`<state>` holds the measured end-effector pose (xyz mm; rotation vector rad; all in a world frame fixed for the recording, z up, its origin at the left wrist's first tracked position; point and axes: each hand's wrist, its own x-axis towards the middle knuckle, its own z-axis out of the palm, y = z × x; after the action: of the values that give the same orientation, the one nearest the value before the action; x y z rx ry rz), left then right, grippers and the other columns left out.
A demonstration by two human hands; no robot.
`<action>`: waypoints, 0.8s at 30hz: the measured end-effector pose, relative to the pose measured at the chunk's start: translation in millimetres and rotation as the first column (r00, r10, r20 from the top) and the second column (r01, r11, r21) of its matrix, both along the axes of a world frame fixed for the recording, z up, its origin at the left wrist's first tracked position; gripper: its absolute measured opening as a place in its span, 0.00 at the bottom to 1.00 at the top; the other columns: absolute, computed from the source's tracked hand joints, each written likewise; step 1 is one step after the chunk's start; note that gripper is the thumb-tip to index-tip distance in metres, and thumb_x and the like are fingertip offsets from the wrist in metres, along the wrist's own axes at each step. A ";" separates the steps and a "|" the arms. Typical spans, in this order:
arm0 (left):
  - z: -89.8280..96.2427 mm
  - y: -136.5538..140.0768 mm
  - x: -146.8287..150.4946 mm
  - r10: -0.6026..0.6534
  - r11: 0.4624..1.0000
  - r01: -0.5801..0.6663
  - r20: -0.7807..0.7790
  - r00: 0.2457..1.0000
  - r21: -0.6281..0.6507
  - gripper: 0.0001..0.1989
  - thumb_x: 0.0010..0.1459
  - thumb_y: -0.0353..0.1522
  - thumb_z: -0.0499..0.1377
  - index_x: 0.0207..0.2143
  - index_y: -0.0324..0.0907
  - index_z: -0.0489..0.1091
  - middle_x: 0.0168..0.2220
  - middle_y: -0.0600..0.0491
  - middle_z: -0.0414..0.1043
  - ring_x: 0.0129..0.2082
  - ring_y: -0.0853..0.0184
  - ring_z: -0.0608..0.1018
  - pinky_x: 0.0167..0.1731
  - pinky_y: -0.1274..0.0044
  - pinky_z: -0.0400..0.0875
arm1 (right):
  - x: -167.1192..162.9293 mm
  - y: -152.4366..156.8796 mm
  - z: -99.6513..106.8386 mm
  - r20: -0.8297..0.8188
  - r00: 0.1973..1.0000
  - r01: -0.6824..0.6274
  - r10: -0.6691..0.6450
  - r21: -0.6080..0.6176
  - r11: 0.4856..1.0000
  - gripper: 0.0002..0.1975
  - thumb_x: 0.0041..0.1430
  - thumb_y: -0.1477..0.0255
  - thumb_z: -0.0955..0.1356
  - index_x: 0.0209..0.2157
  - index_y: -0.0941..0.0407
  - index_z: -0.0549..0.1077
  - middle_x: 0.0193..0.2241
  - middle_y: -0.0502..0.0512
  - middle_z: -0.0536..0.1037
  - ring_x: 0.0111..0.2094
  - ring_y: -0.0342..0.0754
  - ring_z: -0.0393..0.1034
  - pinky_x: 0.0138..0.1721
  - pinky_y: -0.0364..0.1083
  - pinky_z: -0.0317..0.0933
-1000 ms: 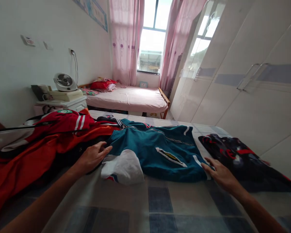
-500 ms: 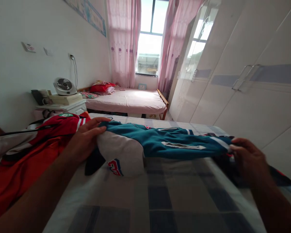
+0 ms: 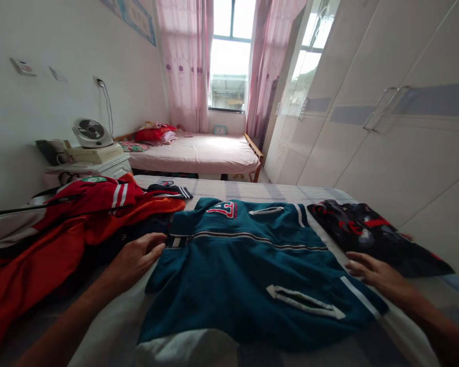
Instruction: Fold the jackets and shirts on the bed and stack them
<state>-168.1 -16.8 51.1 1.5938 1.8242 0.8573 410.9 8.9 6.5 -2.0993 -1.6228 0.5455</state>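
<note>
A teal zip-up jacket [image 3: 229, 265] lies spread front side up on the bed, its collar toward the left and its hem toward the right. It has a red-and-white letter patch, white-trimmed pockets and a pale sleeve, partly cut off by the lower picture edge. My left hand [image 3: 139, 257] is beside the collar, fingers stretched out and loose, holding nothing. By the hem at the right, my right hand [image 3: 378, 275] is open with its fingers extended over the cloth; whether they touch it I cannot tell.
Red and orange jackets [image 3: 80, 219] are heaped at the left. A folded black garment with red marks [image 3: 367, 224] lies at the right on the checked bedsheet [image 3: 252, 191]. Beyond are a pink bed [image 3: 206, 153], a small fan [image 3: 92, 131] and a white wardrobe [image 3: 367, 153].
The teal jacket, held stretched between both hands above the bed, has come down flat with its front facing up. Both hands have let go of it.
</note>
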 end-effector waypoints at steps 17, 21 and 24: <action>-5.7 60.9 32.0 0.154 0.979 -0.049 0.567 0.809 -0.197 0.20 0.40 0.43 0.66 0.33 0.40 0.74 0.30 0.51 0.76 0.28 0.66 0.76 0.27 0.78 0.70 | -67.9 98.4 7.9 0.161 0.985 -0.054 0.053 0.005 0.999 0.17 0.50 0.61 0.65 0.35 0.58 0.77 0.36 0.59 0.80 0.40 0.56 0.73 0.39 0.46 0.63; -8.2 58.3 25.4 0.194 0.981 -0.146 0.644 0.740 -0.127 0.17 0.42 0.41 0.65 0.33 0.41 0.72 0.33 0.52 0.76 0.32 0.66 0.77 0.28 0.79 0.71 | -61.6 85.7 13.9 0.078 0.996 0.038 -0.048 0.118 0.992 0.14 0.52 0.63 0.63 0.33 0.56 0.76 0.32 0.55 0.80 0.34 0.52 0.73 0.34 0.44 0.62; -9.3 54.8 19.3 0.218 0.975 -0.197 0.616 0.757 -0.103 0.15 0.46 0.40 0.63 0.35 0.42 0.70 0.40 0.52 0.75 0.40 0.66 0.76 0.33 0.79 0.73 | -52.4 80.9 11.4 0.022 0.989 0.145 -0.146 0.060 0.988 0.12 0.51 0.65 0.63 0.30 0.56 0.75 0.30 0.56 0.79 0.33 0.52 0.73 0.33 0.44 0.62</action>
<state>-148.8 38.0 41.8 0.9140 1.5145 1.2703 358.4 89.9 17.9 -2.1687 -1.4668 0.4186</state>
